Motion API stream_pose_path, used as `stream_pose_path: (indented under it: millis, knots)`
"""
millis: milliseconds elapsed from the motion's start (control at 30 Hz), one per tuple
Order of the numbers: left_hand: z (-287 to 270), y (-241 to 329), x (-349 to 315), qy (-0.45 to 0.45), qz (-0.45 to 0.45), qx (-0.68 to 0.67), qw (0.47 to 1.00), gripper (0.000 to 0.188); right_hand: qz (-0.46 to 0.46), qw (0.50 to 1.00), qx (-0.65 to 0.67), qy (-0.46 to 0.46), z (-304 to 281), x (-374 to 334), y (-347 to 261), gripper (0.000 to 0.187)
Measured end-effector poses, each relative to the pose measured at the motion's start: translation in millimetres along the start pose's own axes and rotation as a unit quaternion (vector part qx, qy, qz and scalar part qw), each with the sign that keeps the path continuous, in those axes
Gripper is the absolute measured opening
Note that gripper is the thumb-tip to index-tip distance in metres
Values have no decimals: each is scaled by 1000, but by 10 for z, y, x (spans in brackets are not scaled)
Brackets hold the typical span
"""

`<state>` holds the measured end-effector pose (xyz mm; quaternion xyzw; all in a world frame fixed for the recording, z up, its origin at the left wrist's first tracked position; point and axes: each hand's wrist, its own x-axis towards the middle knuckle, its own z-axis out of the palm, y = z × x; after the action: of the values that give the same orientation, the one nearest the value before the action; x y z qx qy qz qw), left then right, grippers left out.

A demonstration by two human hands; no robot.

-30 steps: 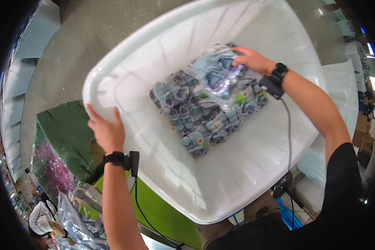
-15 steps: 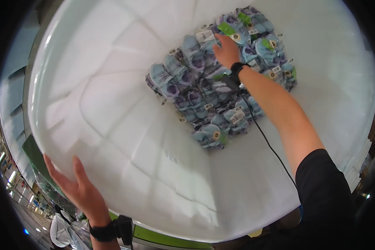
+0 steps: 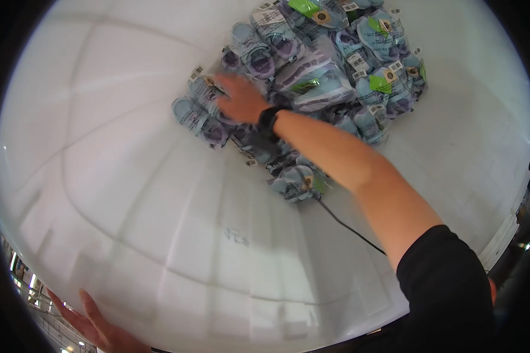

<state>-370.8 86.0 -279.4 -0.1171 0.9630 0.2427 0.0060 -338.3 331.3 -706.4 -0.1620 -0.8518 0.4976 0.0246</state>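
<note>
A heap of light-blue and purple shoes packed in clear bags [image 3: 318, 76] lies inside a large white bin [image 3: 129, 194]. My right hand [image 3: 241, 99] reaches down over the left part of the heap, next to a bagged pair of shoes [image 3: 200, 122]. Motion smears its fingers, so whether they grip a bag does not show. A black strap [image 3: 269, 119] circles that wrist. At the lower left, my left hand [image 3: 100, 326] rests by the bin's edge with thumb and fingers apart, holding no object.
A black cord [image 3: 350, 226] runs from beneath the right forearm toward the black sleeve. The bin's curved walls surround the heap. Shelving and lights [image 3: 26, 279] show beyond the rim at the lower left.
My right hand has moved left and toward me across the bagged shoes. A large bagged pair now shows in the heap's middle. The view has shifted closer into the bin.
</note>
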Motion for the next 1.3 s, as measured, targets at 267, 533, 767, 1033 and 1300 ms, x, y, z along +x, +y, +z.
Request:
stream_pose_path:
  millis: [267, 533, 767, 1033, 1300]
  knots:
    - [-106, -112, -45, -3, -18, -11, 1000, 74, 65, 976, -175, 110, -1182, 424, 1071, 74]
    - [-187, -41, 23, -28, -9, 19, 999, 74, -90, 985, -145, 10, -1354, 20, 727, 75]
    - [-38, -45, 55, -32, 36, -50, 998, 70, 271, 945, -180, 24, -2021, -470, 1337, 88]
    - [-32, 110, 32, -20, 51, 1, 998, 67, 320, 928, -75, -175, -2140, -466, 1370, 105]
    - [-101, 47, -1, -11, 41, -28, 999, 64, -35, 979, -202, 14, -2593, -455, 63, 48]
